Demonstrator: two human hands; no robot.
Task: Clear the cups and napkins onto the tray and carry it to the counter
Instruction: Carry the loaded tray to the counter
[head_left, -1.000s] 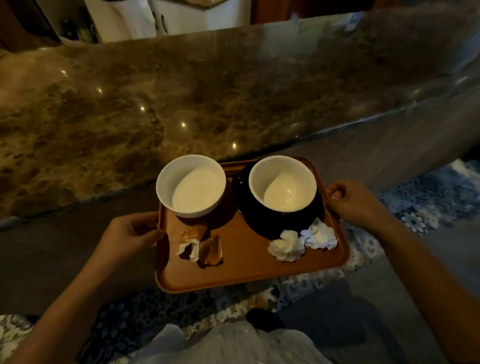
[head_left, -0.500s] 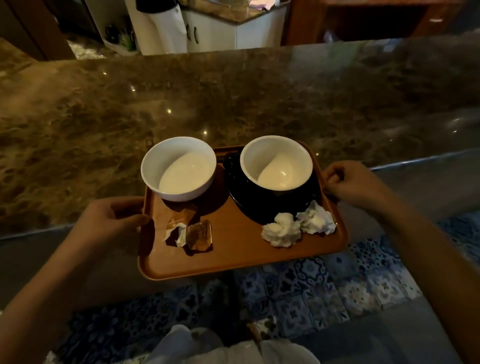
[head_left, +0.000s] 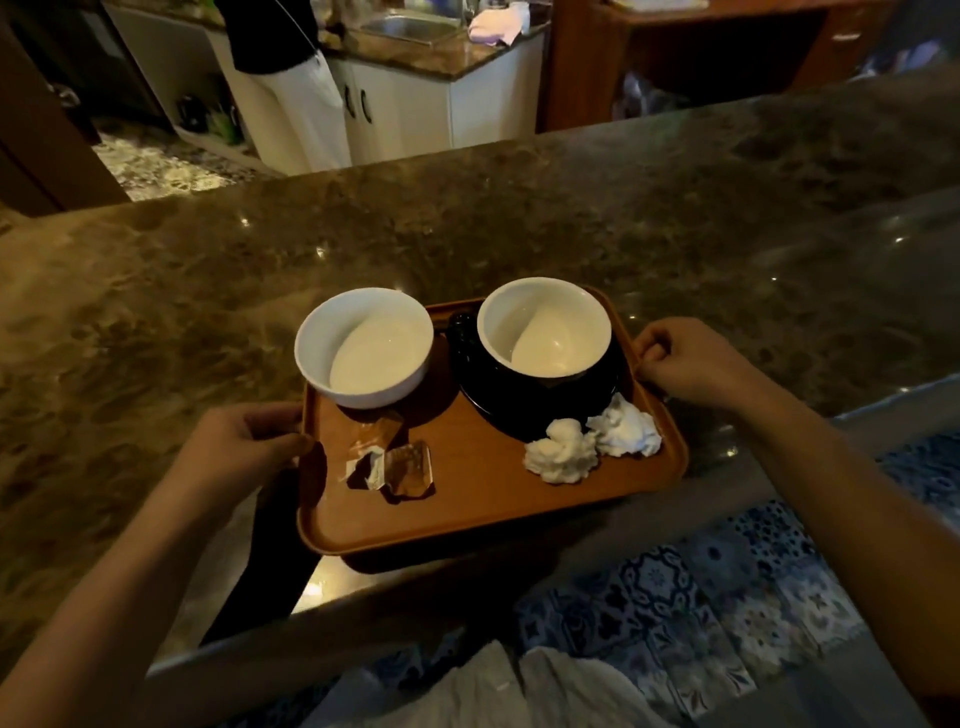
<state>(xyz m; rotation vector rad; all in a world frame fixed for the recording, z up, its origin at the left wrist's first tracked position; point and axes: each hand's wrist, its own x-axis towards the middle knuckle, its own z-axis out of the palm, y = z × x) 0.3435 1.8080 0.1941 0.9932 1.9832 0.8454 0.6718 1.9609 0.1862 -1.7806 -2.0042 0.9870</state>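
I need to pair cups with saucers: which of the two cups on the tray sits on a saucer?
The right cup, nearest the right hand, sits on a black saucer. The left cup stands directly on the tray.

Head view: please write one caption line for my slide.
Both hands, left hand and right hand, hold a tray of cups and napkins over the counter.

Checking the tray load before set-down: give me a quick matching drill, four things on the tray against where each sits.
Things:
1. white cup
2. dark cup
3. napkins
4. wrappers

Places:
A. near right of the tray
B. on the saucer, far right
C. far left corner
D. near left, in front of the white cup

Pairs: 1-C, 2-B, 3-A, 4-D
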